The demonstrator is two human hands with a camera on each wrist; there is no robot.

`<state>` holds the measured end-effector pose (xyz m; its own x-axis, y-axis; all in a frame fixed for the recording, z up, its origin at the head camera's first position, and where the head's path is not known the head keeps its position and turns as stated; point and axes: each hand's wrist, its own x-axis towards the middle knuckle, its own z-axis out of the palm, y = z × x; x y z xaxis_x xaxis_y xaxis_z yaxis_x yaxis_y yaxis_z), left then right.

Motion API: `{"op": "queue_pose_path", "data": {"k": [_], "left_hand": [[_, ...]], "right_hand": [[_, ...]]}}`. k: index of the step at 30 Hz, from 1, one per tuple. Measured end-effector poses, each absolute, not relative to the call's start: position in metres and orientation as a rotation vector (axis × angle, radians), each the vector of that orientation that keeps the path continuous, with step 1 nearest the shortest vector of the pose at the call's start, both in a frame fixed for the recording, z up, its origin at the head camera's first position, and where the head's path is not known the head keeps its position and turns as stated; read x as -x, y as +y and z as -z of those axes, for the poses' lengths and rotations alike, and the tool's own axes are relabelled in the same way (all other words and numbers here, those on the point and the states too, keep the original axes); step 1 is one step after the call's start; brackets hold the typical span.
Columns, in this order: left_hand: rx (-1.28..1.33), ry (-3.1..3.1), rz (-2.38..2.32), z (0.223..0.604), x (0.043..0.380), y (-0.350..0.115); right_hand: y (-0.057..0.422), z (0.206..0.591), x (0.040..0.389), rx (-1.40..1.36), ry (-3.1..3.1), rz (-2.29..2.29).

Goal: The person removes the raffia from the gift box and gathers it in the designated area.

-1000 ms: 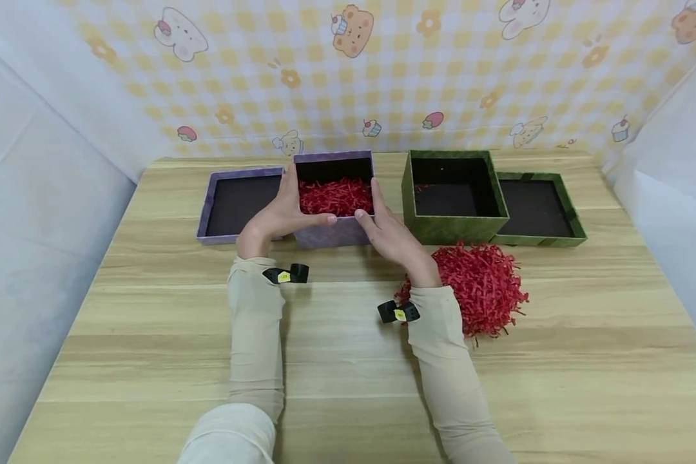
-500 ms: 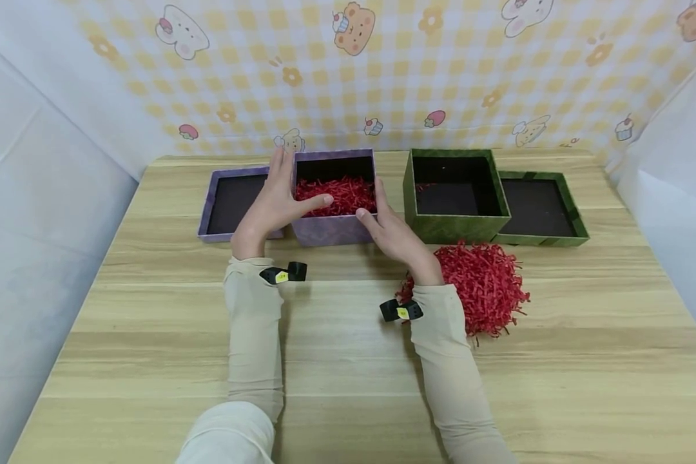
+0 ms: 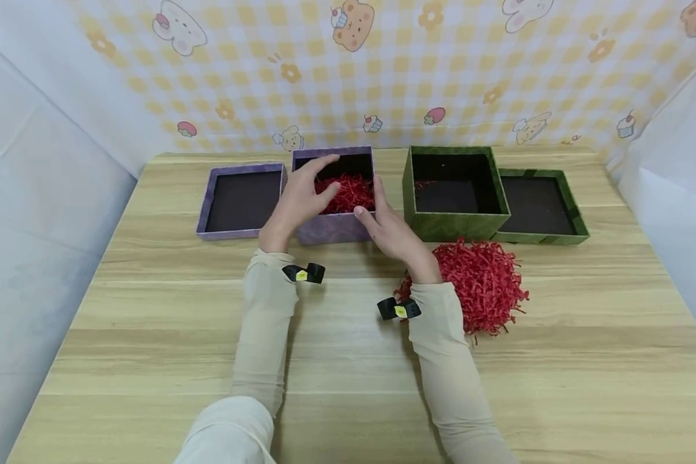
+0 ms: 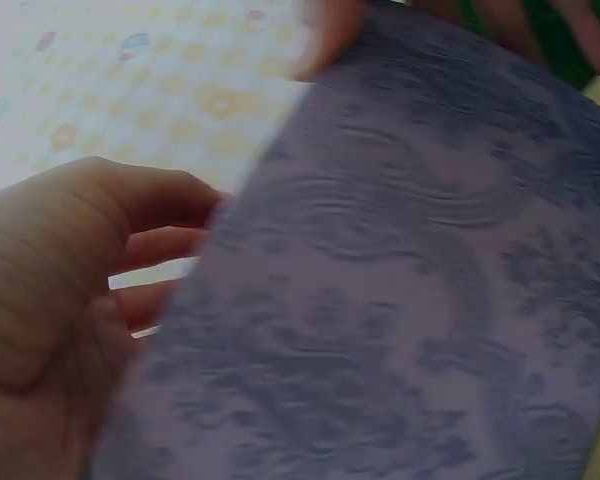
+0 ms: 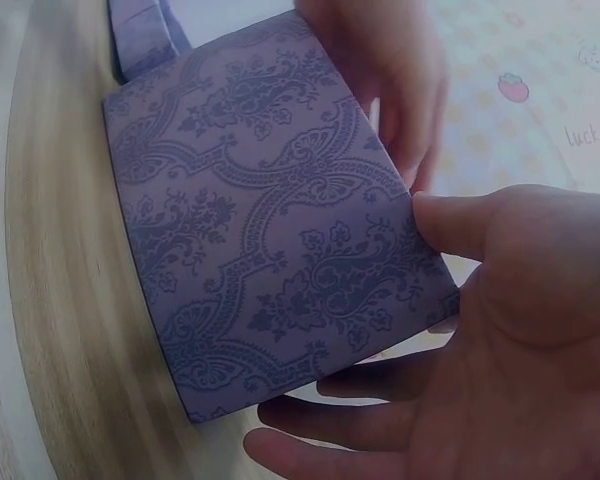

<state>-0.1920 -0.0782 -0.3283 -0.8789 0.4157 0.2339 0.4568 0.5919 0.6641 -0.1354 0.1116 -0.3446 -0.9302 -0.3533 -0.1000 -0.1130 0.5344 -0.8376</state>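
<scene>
A purple patterned box (image 3: 336, 229) stands at the back of the table with red shredded paper (image 3: 350, 193) inside. My left hand (image 3: 301, 196) is over the box's left part, its thumb and fingers apart above the shreds. In the left wrist view its fingers (image 4: 170, 195) are bent behind the box's rim, partly hidden. My right hand (image 3: 391, 235) grips the front right corner of the box. Its thumb (image 5: 450, 222) lies at the front rim and its fingers (image 5: 340, 425) run along the right side.
A purple lid (image 3: 240, 203) lies left of the box. To the right stand a green box (image 3: 458, 222) with a few red shreds inside and a green lid (image 3: 536, 206). A red heap of shredded paper (image 3: 484, 287) lies in front of the green box. A checked cloth (image 3: 406, 71) hangs behind.
My left hand has let go of the purple box's left side and moved right, over its opening. The right hand has stayed at its corner.
</scene>
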Motion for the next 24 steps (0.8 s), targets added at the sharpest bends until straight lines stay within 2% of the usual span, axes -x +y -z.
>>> {"op": "queue_pose_path", "data": {"k": [15,24], "left_hand": [[0.908,-3.164,1.041,0.332,0.212,-0.064],[0.851,-3.384,0.886,0.337,0.223,-0.06]], "right_hand": [[0.111,0.341,0.137,0.362,2.513,1.315],[0.111,0.341,0.135,0.38,2.501,1.327]]}}
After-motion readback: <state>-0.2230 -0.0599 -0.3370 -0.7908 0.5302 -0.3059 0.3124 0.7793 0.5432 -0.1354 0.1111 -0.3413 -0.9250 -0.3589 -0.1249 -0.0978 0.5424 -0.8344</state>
